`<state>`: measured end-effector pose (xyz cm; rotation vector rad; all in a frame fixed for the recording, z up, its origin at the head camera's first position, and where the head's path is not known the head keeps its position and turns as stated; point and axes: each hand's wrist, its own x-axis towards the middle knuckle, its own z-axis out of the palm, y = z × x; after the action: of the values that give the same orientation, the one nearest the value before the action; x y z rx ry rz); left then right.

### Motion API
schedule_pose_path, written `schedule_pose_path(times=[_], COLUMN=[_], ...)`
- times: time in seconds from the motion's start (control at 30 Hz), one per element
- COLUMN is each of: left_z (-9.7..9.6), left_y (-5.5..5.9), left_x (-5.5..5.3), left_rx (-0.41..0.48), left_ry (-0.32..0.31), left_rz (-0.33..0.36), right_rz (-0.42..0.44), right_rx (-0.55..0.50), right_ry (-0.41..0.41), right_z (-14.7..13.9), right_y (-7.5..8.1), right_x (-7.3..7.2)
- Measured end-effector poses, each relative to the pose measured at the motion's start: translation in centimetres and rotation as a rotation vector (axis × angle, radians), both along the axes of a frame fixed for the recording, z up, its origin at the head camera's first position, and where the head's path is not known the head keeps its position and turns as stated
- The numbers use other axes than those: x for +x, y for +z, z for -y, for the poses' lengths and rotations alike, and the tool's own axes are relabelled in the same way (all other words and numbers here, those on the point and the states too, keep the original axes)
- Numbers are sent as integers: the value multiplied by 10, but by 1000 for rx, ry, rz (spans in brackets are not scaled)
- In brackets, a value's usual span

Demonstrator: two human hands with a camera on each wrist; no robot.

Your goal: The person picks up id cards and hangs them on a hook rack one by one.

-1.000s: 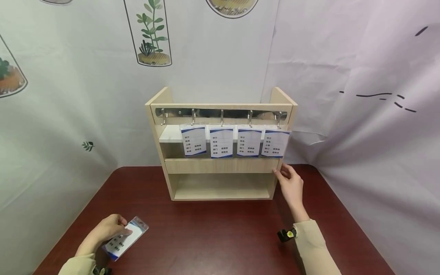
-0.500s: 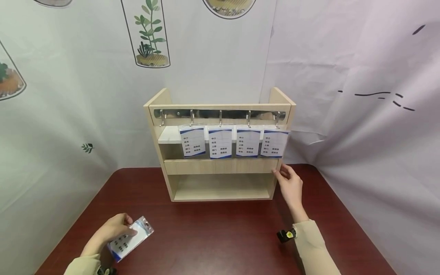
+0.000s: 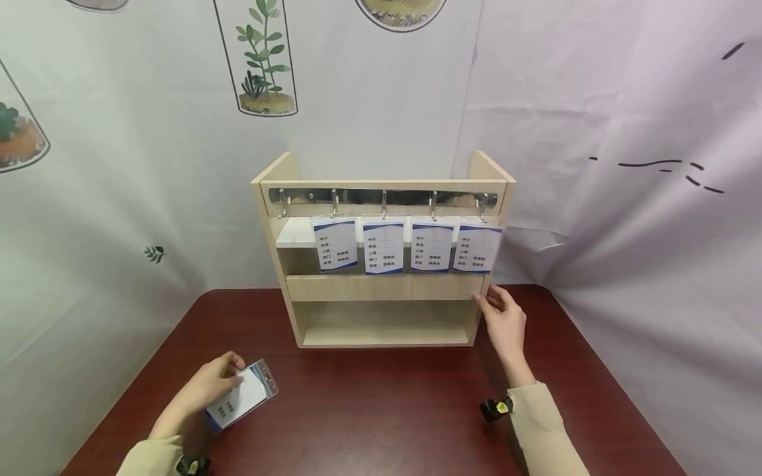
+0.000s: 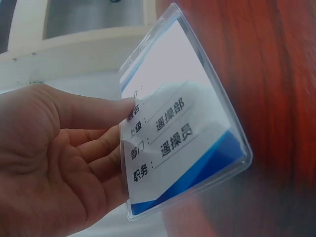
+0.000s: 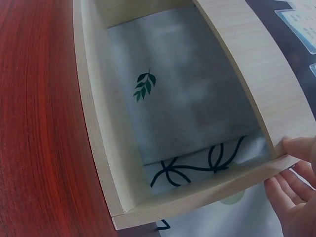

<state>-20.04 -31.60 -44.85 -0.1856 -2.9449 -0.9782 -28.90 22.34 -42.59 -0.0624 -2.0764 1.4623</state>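
Note:
My left hand [image 3: 208, 385] pinches a clear-sleeved name badge [image 3: 251, 395] over the left part of the table. In the left wrist view the thumb lies on the printed face of the badge [image 4: 182, 143], with the fingers behind it. The badge is white with blue corners and tilted; its slotted end points away from the hand. At the right side of a pale wooden shelf [image 3: 387, 288], my right hand [image 3: 506, 325] grips the side panel, thumb at the front and fingers outside. Several similar badges [image 3: 383, 248] hang in a row below metal hooks [image 3: 384, 201] on the shelf.
The shelf stands on a dark red table [image 3: 369, 410] towards its back edge. A white printed cloth [image 3: 381, 99] hangs behind and at both sides. The shelf has a lower compartment [image 3: 383, 324] open at the front.
My left hand has moved forward and to the right with the badge, turning it a little. My right hand stays on the shelf's side, and the hanging badges look the same.

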Motion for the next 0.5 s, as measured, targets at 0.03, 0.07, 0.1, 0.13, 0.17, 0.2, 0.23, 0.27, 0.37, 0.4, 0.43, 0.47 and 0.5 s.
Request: schedule_pose_path(times=[0.03, 0.07, 0.1, 0.13, 0.17, 0.2, 0.23, 0.27, 0.37, 0.4, 0.43, 0.47, 0.5], left_z=[-2, -3, -5, -6, -8, -9, -11, -12, -18, -20, -22, -23, -25], left_y=[1, 3, 4, 5, 6, 7, 9, 10, 16, 18, 20, 23, 25], left_x=[0, 0, 0, -1, -1, -1, -1, -2, -4, -5, -6, -7, -8], left_rx=[2, 3, 3, 3, 7, 10, 16, 22, 35, 37, 41, 43, 46], left_ry=[-3, -6, -9, -12, -14, -16, -17, -21, -17, -15, -15, -11, -6], left_rz=[-6, -12, -20, -29, -39, -51, -64, -77, -112, -126, -139, -152, -165], right_rz=[-3, -5, -7, -8, -6, -5, -3, -2, -2, -2, 0, 2, 4], right_rx=[2, 3, 5, 6, 8, 10, 13, 15, 23, 24, 24, 24, 25], right_ry=[0, 1, 0, -1, -3, -5, -8, -10, -12, -12, -13, -14, -15], right_z=[0, 0, 0, 0, 0, 0, 0, 0, 0, 0, 0, 0, 0], right_y=[0, 0, 0, 0, 0, 0, 0, 0, 1, 0, 0, 0, 0], right_x=[0, 0, -1, -1, -1, -1, -1, -1, -1, -1, -1, 0, 0])
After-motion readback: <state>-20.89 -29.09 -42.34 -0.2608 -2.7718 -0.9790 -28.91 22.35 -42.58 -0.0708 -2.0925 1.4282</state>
